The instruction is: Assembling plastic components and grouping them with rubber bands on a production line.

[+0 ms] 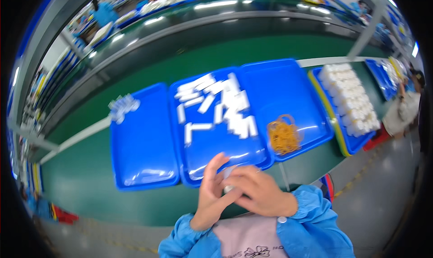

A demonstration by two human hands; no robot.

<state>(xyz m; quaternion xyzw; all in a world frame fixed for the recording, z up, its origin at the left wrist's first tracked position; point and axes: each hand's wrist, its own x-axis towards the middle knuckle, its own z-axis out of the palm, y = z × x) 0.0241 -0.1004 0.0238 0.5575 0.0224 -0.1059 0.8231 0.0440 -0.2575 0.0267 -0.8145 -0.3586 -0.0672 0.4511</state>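
Both of my hands meet at the near edge of the middle blue tray (195, 155). Fingers of my left hand (210, 195) and my right hand (261, 192) close around a small white piece (228, 189), mostly hidden by them; its kind cannot be made out. Something clear and shiny shows by the fingertips. Beyond the hands, many white rectangular pieces (207, 103) lie scattered in the middle tray. A heap of orange-brown rubber bands (284, 136) sits in the near part of the right blue tray (279, 88).
The left blue tray (144, 145) has clear plastic pieces (123, 106) at its far left corner. Farther right, rows of white bottle-like items (349, 97) fill another blue tray. A dark conveyor-like band (180, 30) runs behind the green table (85, 181). A person (401, 111) is at the far right.
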